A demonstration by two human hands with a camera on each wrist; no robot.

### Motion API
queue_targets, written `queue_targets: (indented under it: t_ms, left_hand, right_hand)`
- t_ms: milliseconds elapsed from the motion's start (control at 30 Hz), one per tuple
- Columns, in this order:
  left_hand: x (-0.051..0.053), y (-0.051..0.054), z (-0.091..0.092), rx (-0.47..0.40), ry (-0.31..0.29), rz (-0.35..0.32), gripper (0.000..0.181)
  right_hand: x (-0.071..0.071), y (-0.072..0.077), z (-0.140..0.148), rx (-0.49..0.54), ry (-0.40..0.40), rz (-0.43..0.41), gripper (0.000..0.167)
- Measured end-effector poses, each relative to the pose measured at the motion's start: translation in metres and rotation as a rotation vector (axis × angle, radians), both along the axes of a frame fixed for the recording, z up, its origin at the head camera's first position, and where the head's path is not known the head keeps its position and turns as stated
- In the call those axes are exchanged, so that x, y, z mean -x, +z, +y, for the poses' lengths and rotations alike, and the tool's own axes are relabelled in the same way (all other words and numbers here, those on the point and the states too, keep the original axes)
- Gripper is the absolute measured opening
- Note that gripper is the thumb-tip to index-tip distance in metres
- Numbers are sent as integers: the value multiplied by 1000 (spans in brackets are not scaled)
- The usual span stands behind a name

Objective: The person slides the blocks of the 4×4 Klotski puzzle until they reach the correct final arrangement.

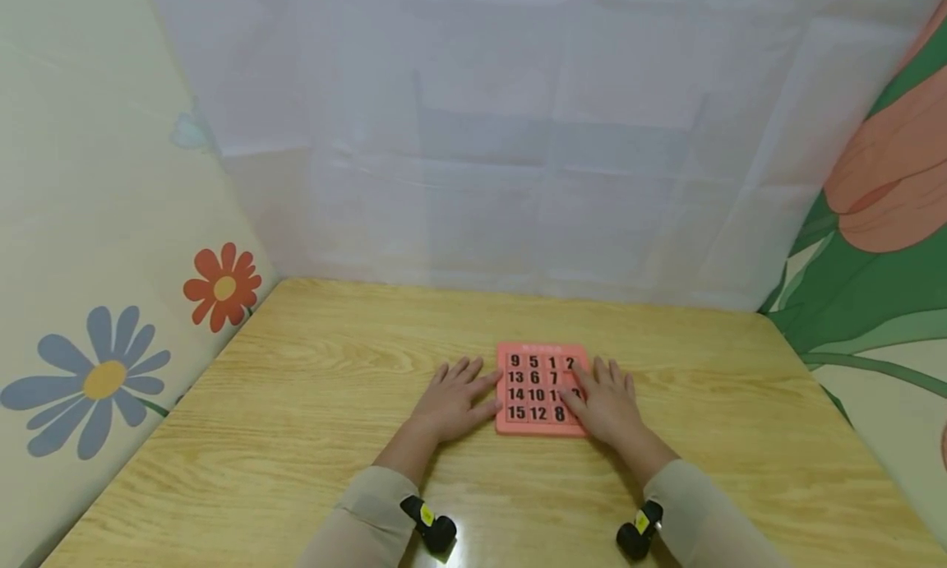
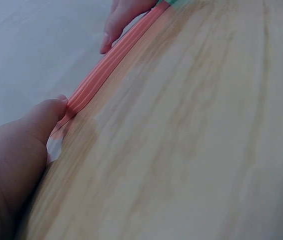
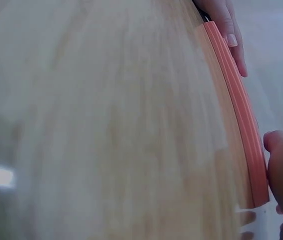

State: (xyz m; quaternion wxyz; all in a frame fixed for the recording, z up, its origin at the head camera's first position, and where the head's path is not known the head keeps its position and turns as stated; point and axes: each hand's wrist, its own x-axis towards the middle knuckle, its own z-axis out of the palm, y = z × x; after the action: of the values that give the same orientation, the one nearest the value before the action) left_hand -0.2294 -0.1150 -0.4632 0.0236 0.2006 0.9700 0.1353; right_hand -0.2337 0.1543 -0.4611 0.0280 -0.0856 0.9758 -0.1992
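A pink sliding number puzzle (image 1: 534, 429) lies flat on the table, its square tiles carrying black numbers. Beside its left edge is my left hand (image 1: 453, 399), fingers spread, with thumb and index finger touching the frame's side. My right hand (image 1: 611, 404) reaches over the right edge, thumb and index finger extended onto the tiles there. It hides part of the right-hand column. In the left wrist view, the left thumb (image 2: 46, 112) meets the puzzle's ridged pink side (image 2: 111, 62). The right wrist view has the right thumb (image 3: 279, 142) above the near edge of the puzzle (image 3: 239, 107).
The light wood table (image 1: 333, 371) extends around the puzzle. Behind it hangs a creased white sheet (image 1: 555, 157). Flower-patterned walls stand at left (image 1: 89, 223) and right (image 1: 888, 305). A black camera is strapped to each wrist.
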Motion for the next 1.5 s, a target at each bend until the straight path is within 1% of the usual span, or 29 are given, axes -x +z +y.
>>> queue_targets:
  t_ms: [167,267,600,767,1000,1200,1500]
  left_hand:
    - [-1,0,1,-2,-5,7,60]
    - [-1,0,1,-3,-7,8,60]
    - [1,-2,0,-5,-3,9,59]
    - [1,-2,0,-3,1,4,60]
    - [0,1,1,-2,1,-3,60]
    - [0,0,1,-1,-2,-6,60]
    - [-1,0,1,0,1,1,60]
  right_hand:
    - [0,-1,2,7,3,-3,64]
    - [-4,-1,4,20,21,13,63]
    - [-36,-4,11,31,71,63,63]
    - [-46,-5,13,31,87,59,64]
    - [-44,-7,13,26,81,71,64]
    - [-43,-5,12,31,77,82,63]
    - [-52,-5,13,27,89,183,48]
